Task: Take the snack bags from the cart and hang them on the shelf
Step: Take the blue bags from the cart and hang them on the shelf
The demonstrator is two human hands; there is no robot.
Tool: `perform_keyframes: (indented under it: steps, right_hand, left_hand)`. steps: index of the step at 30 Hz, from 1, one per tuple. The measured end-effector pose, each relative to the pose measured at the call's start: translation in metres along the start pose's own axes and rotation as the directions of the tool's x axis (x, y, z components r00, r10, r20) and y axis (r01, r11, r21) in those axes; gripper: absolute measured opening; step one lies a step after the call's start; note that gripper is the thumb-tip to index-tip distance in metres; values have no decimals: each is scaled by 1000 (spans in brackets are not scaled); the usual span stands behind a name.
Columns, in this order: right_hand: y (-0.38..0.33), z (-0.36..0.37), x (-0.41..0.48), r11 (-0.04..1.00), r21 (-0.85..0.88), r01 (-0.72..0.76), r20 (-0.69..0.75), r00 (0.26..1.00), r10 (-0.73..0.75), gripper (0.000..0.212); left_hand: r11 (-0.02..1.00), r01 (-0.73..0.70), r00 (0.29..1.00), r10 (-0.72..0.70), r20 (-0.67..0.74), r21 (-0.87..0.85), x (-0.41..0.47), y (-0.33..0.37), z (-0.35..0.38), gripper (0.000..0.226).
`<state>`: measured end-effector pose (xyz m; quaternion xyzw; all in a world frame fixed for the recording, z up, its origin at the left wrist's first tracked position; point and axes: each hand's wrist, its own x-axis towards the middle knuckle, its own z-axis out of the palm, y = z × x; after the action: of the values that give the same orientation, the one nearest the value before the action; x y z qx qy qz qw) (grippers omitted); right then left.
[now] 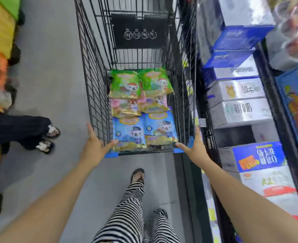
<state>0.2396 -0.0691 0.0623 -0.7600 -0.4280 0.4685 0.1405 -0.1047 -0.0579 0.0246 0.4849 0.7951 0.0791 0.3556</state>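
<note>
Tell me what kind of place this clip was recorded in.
Most likely a shop aisle: a wire cart holds snack bags, and stacked boxes fill a shelf on the right.

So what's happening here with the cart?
A person is standing in a shop aisle behind a black wire cart. The left hand and right hand are open at the cart's near corners, holding nothing. Green, pink and blue snack bags lie in the cart, none taken out yet. Boxed goods fill the shelf on the right.
</note>
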Motion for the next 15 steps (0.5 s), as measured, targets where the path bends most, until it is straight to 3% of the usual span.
perform_keyframes:
  steps: [7,15]
  right_hand:
    - [9,6,4,997,30,70,-3,998,-70,112]
    - [27,10,-23,983,66,171,-18,985,-170,105]
  left_hand:
    - [980,-76,983,105,153,-186,-10,-11,-5,154]
    - [976,-97,976,132,172,-195,-42,-20,-5,149]
